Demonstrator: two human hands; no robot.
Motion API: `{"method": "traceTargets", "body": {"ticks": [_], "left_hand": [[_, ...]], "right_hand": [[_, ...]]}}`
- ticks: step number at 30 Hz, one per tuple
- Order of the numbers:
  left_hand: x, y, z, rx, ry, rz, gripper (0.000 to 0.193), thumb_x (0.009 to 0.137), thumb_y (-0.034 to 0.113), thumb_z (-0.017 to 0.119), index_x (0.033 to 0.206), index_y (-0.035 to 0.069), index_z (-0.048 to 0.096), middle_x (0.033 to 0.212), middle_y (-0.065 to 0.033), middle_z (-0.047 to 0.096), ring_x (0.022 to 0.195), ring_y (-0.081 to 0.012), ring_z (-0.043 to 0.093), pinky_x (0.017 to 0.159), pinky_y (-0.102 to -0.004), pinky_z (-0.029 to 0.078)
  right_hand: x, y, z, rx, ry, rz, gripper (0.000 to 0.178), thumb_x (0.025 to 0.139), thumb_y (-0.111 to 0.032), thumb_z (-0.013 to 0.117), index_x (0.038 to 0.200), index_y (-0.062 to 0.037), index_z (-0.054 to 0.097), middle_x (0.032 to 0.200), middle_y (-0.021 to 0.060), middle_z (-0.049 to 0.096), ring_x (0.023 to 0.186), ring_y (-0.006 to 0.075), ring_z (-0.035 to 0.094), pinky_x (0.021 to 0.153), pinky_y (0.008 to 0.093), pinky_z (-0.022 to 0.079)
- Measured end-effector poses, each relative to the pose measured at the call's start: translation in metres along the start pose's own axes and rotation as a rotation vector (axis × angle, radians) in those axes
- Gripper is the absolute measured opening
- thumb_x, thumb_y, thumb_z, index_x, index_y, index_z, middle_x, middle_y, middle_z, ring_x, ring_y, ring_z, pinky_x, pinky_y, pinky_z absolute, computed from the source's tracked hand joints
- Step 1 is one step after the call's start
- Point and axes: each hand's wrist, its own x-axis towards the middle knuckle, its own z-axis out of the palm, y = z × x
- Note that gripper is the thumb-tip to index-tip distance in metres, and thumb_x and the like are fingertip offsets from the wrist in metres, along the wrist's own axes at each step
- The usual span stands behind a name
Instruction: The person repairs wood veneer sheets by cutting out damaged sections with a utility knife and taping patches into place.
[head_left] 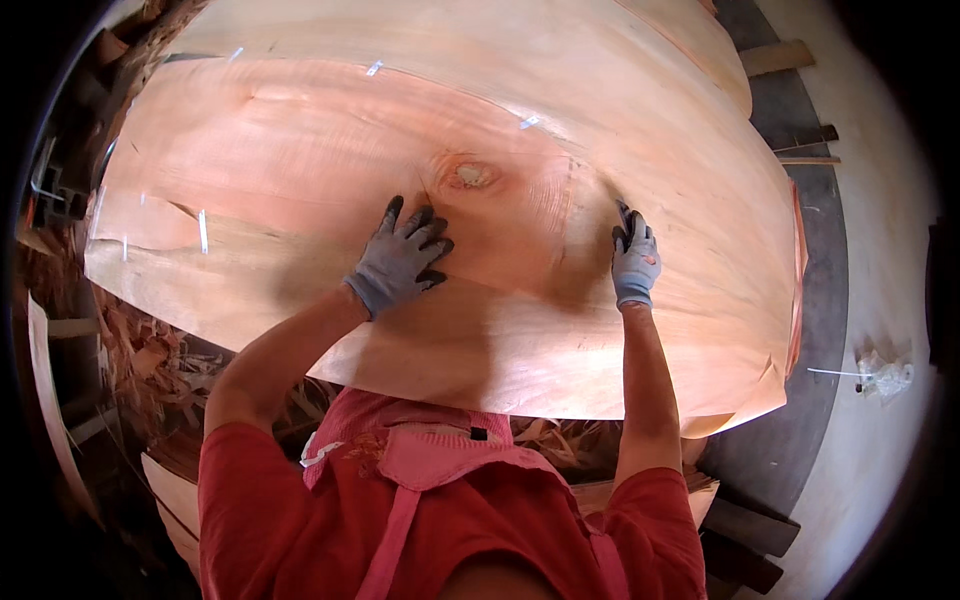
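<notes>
A broad sheet of pinkish wood veneer (320, 150) lies over paler veneer (700, 340), with a ringed knot (472, 176) near its middle. My left hand (398, 258), in a grey glove with black fingertips, rests on the veneer below and left of the knot, fingers spread. My right hand (636, 258), gloved alike, lies on the paler veneer just right of the pinkish sheet's edge. Its fingers stretch away from me and hold nothing that I can see. Short strips of white tape (374, 68) sit along the seams, with another strip (204, 231) at the left.
Torn veneer scraps (150, 350) are heaped below the sheet's near left edge. A dark grey band (825, 300) runs along the right, beside a pale floor (890, 270) with a crumpled clear plastic bag (884, 375). Wooden pieces (780, 57) jut out at the upper right.
</notes>
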Motion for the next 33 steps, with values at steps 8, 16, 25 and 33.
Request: {"method": "traceTargets", "body": {"ticks": [8, 16, 25, 33], "left_hand": [[-0.001, 0.011, -0.018, 0.011, 0.333, 0.146, 0.013, 0.083, 0.020, 0.067, 0.093, 0.013, 0.069, 0.116, -0.0062, 0.066, 0.115, -0.0268, 0.059, 0.109, -0.0575, 0.032], [-0.101, 0.021, -0.129, 0.004, 0.167, -0.011, 0.012, 0.083, 0.012, 0.067, 0.093, 0.007, 0.067, 0.108, -0.0108, 0.068, 0.091, -0.0301, 0.067, 0.087, -0.0443, 0.053], [-0.331, -0.053, -0.137, 0.109, 0.310, -0.831, 0.017, 0.090, 0.005, 0.058, 0.104, 0.003, 0.068, 0.111, -0.0122, 0.068, 0.103, -0.0308, 0.063, 0.105, -0.0427, 0.041], [-0.476, -0.095, -0.020, -0.668, 0.940, -1.282, 0.024, 0.093, 0.000, 0.057, 0.116, -0.004, 0.065, 0.112, -0.0072, 0.067, 0.101, -0.0174, 0.062, 0.095, -0.0316, 0.049]], "right_hand": [[-0.031, 0.013, 0.037, 0.173, 0.070, 0.013, 0.044, 0.081, -0.005, 0.061, 0.124, -0.0140, 0.057, 0.107, 0.0139, 0.058, 0.099, 0.0370, 0.056, 0.083, 0.0440, 0.048], [-0.037, 0.010, 0.035, 0.245, 0.046, -0.021, 0.047, 0.079, -0.006, 0.061, 0.125, -0.0112, 0.056, 0.107, 0.0145, 0.056, 0.100, 0.0368, 0.056, 0.082, 0.0451, 0.049], [-0.034, 0.006, 0.031, 0.236, 0.064, -0.004, 0.043, 0.080, -0.005, 0.060, 0.123, -0.0118, 0.057, 0.107, 0.0146, 0.056, 0.101, 0.0368, 0.056, 0.081, 0.0455, 0.049], [-0.034, 0.005, 0.030, 0.218, 0.024, 0.006, 0.044, 0.079, -0.004, 0.061, 0.123, -0.0118, 0.058, 0.107, 0.0145, 0.055, 0.099, 0.0361, 0.056, 0.083, 0.0444, 0.048]]}}
